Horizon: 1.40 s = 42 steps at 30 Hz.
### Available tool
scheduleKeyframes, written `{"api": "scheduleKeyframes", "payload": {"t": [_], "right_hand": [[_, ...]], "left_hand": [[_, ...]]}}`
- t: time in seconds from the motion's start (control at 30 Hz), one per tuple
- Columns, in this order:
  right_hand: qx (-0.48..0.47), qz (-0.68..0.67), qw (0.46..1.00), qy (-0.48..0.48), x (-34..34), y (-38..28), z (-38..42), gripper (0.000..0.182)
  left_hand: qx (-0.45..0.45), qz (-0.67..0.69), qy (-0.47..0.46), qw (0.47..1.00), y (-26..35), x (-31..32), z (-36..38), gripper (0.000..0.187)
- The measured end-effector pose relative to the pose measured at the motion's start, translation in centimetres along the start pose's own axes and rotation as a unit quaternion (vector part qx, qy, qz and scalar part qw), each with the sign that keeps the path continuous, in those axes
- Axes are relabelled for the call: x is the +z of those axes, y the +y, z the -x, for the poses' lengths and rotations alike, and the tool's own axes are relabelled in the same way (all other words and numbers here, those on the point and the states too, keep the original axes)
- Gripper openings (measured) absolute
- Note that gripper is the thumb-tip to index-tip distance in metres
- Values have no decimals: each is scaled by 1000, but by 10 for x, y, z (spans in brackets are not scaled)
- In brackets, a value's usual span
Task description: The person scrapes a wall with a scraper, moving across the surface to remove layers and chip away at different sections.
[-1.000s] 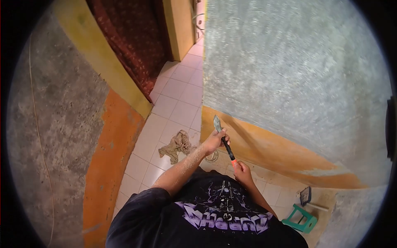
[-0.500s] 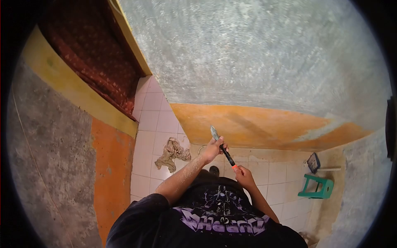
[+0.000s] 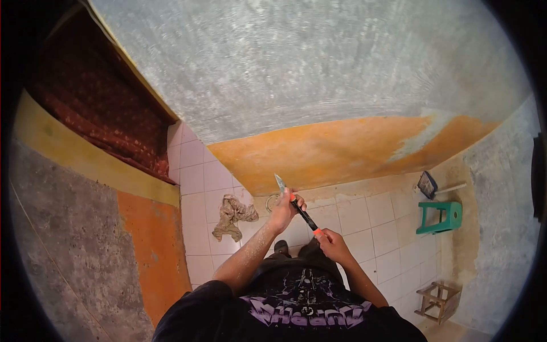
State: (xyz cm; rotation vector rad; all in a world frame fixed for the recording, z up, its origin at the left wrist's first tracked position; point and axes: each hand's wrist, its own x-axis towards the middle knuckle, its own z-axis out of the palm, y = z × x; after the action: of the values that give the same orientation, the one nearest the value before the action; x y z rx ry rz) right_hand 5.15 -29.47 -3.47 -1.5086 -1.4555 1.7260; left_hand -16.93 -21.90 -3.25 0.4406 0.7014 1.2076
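a slim tool [image 3: 307,220] slants across in front of the person, over the tiled floor [image 3: 380,234], its tip [image 3: 280,182] pointing away from the body toward the wall [image 3: 319,145]. its shaft is black and a little glossy, with a bright orange-red band near each end; the tip is pale grey and narrows to a point. the left hand [image 3: 282,213] is closed around the shaft just behind the tip, and the right hand [image 3: 331,244] grips the other end, by the lower orange-red band. pale specks dot the left forearm [image 3: 245,256].

any marking on the shaft is too small to read. the black shirt [image 3: 222,310] carries large purple and white lettering [image 3: 310,314], upside down in this view; i can't make out the word for certain. a row of smaller letters below it is too tiny to read.
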Motion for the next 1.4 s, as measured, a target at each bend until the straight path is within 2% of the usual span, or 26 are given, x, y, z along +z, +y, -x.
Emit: {"api": "scheduleKeyframes", "payload": {"t": [0.1, 0.27, 0.5, 0.67, 0.73, 0.87, 0.9, 0.97, 1.07, 1.17, 1.4], "right_hand": [[12, -45, 999, -13, -21, -19, 31, 23], [3, -136, 991, -18, -89, 0, 72, 27], [31, -159, 987, 19, -217, 15, 140, 31], [39, -208, 977, -6, -320, 37, 167, 27], [24, -212, 976, -30, -354, 39, 167, 24], [27, -233, 969, -73, -392, 23, 130, 28], [30, -235, 967, -91, -400, 16, 115, 30], [29, -253, 956, -145, -422, 8, 84, 35], [27, -247, 954, -169, -450, -3, 44, 27], [4, -213, 963, -166, -478, -5, 16, 28], [34, -255, 956, -145, -554, 0, -18, 35]], "left_hand": [[-4, 9, -27, 1000, -12, 30, 1, 47], [-51, -30, -83, 995, -38, 104, -12, 47], [-75, -51, -150, 985, -131, 217, -55, 49], [-63, -60, -192, 978, -201, 297, -96, 54], [-81, 18, -160, 984, -209, 333, -103, 53], [-64, 142, -111, 981, -215, 366, -145, 50], [-48, 125, -80, 988, -210, 375, -158, 47], [-21, 144, -95, 985, -206, 377, -186, 46], [3, 141, -82, 987, -197, 387, -224, 45], [-6, 146, -79, 986, -199, 397, -257, 46], [-21, 128, -89, 988, -223, 439, -329, 48]]}}
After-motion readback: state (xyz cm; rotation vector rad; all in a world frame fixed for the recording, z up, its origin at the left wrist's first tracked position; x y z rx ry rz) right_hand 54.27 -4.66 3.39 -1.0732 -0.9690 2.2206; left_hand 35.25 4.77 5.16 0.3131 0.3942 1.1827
